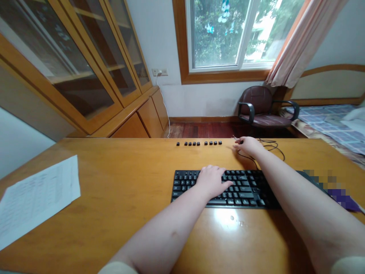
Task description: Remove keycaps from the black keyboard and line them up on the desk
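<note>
A black keyboard (245, 188) lies on the wooden desk (128, 182) in front of me. My left hand (212, 180) rests flat on its keys, fingers spread over the middle rows. Near the desk's far edge stands a row of several loose black keycaps (199, 143). My right hand (247, 145) reaches to the right end of that row, fingers pinched together, with something small and dark at the fingertips that I cannot make out. The keyboard's black cable (270, 146) curls just beyond that hand.
A printed paper sheet (37, 196) lies at the desk's left edge. A wooden cabinet with glass doors (94, 72) stands on the left. A dark office chair (261, 108) and a bed (330, 123) are beyond the desk, under a window.
</note>
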### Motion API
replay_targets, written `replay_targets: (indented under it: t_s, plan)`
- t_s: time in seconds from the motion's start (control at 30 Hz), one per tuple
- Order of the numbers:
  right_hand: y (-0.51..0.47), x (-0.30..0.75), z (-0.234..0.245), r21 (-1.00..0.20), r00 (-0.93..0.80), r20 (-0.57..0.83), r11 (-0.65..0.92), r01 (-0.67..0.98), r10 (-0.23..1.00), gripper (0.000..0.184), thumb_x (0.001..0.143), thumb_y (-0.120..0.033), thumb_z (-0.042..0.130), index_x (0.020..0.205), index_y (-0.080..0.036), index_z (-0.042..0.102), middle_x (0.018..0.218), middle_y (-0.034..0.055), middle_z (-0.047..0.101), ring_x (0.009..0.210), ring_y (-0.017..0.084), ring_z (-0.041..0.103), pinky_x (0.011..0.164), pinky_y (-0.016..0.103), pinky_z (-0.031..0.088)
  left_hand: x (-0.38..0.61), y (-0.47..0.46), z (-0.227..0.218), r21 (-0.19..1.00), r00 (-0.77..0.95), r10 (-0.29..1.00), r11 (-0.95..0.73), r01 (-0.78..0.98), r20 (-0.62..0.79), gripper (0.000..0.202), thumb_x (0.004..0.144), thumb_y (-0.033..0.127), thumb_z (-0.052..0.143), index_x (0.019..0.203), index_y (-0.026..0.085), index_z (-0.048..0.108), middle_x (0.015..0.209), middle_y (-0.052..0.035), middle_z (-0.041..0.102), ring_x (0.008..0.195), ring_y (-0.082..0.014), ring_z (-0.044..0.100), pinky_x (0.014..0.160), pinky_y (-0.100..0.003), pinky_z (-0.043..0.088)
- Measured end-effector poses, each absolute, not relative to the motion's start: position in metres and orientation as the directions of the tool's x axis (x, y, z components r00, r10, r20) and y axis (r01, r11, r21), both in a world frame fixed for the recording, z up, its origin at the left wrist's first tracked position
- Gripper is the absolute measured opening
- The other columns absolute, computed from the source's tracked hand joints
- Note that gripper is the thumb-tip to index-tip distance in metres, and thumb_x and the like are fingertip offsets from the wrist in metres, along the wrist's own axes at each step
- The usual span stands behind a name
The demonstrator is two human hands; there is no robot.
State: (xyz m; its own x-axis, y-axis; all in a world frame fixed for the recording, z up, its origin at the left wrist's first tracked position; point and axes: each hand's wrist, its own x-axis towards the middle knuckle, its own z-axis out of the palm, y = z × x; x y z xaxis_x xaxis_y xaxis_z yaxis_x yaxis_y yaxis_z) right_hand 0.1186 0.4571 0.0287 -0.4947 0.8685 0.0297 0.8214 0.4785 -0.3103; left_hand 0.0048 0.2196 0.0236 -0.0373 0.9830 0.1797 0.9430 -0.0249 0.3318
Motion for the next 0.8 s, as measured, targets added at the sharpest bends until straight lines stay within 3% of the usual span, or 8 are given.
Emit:
replay_targets:
  t_s: [0.13, 0.27, 0.57, 0.8]
  plan:
    - [0.453, 0.168, 0.030, -0.111, -0.485, -0.082, 0.475, 0.873, 0.871, 0.038, 0.068, -0.053, 0.061, 0.088, -0.021, 0.070, 0.089, 0.0116, 0.069, 0.079, 0.025, 0.062, 0.062, 0.030, 0.041, 0.004, 0.220, 0.025, 0.324, -0.036, 0.987, -0.018, 0.946, 0.159, 0.053, 0.078, 0.061, 0.050, 0.112, 0.022, 0.060, 0.101, -0.0087, 0.066, 0.097, -0.0278, 0.057, 0.085, -0.042, 0.044]
    - [0.451, 0.197, 0.031, 0.001, -0.475, -0.126, 0.479, 0.878, 0.871, 0.039, 0.074, -0.050, 0.055, 0.093, -0.020, 0.069, 0.098, 0.0134, 0.067, 0.088, 0.027, 0.061, 0.070, 0.032, 0.044, 0.001, 0.218, 0.028, 0.300, -0.017, 0.993, -0.020, 0.954, 0.120, 0.054, 0.079, 0.062, 0.047, 0.114, 0.023, 0.060, 0.103, -0.0069, 0.066, 0.099, -0.0267, 0.057, 0.086, -0.040, 0.045]
    - [0.470, 0.245, 0.039, -0.008, -0.345, -0.196, 0.350, 0.937, 0.918, 0.031, 0.077, -0.044, 0.054, 0.085, -0.016, 0.064, 0.090, 0.0161, 0.064, 0.083, 0.028, 0.059, 0.068, 0.034, 0.040, -0.005, 0.212, 0.030, 0.306, 0.001, 0.999, -0.018, 0.952, 0.054, 0.055, 0.077, 0.065, 0.047, 0.116, 0.028, 0.059, 0.110, -0.0042, 0.065, 0.103, -0.0260, 0.057, 0.088, -0.038, 0.045]
    - [0.479, 0.282, 0.043, -0.018, -0.274, -0.257, 0.279, 0.960, 0.927, 0.027, 0.069, -0.042, 0.063, 0.067, -0.015, 0.063, 0.083, 0.0144, 0.062, 0.075, 0.022, 0.055, 0.066, 0.033, 0.036, -0.003, 0.209, 0.027, 0.276, 0.009, 0.998, -0.026, 0.961, 0.062, 0.054, 0.080, 0.061, 0.046, 0.118, 0.025, 0.056, 0.109, -0.0067, 0.064, 0.103, -0.0262, 0.056, 0.089, -0.039, 0.044]
